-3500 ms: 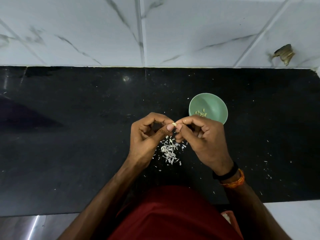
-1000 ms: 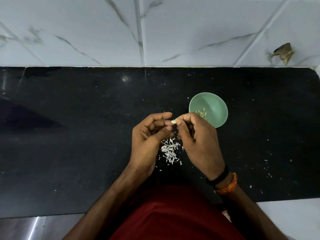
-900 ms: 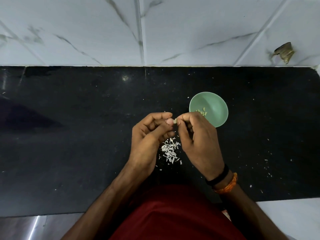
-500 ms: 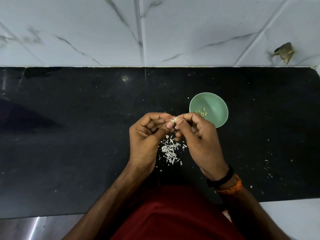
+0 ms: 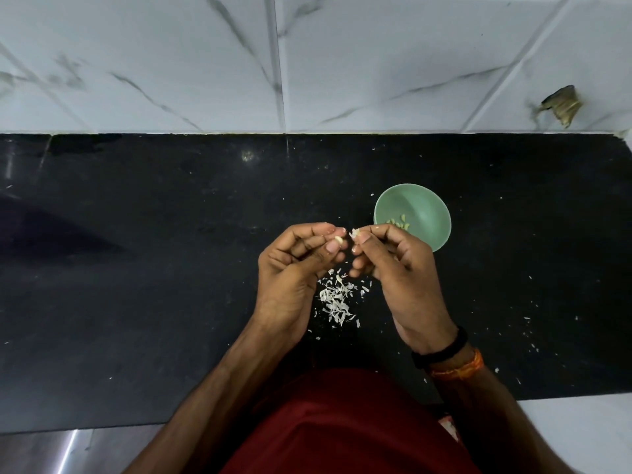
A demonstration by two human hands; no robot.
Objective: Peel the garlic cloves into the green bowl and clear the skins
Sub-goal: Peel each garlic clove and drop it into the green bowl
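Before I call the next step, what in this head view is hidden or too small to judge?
- Clove in the left hand: too small to tell whether it is fully peeled.
- Scrap pinched by the right hand: too small to tell skin from garlic.
- Green bowl: near rim hidden by the right hand's fingers; peeled pieces too small to count.
- Counter: near part covered by arms and red cloth.

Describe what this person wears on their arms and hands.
Both forearms are bare, with no sleeves or gloves. The right wrist carries a black band and, just behind it, an orange thread bracelet. The left hand and right hand show no rings.
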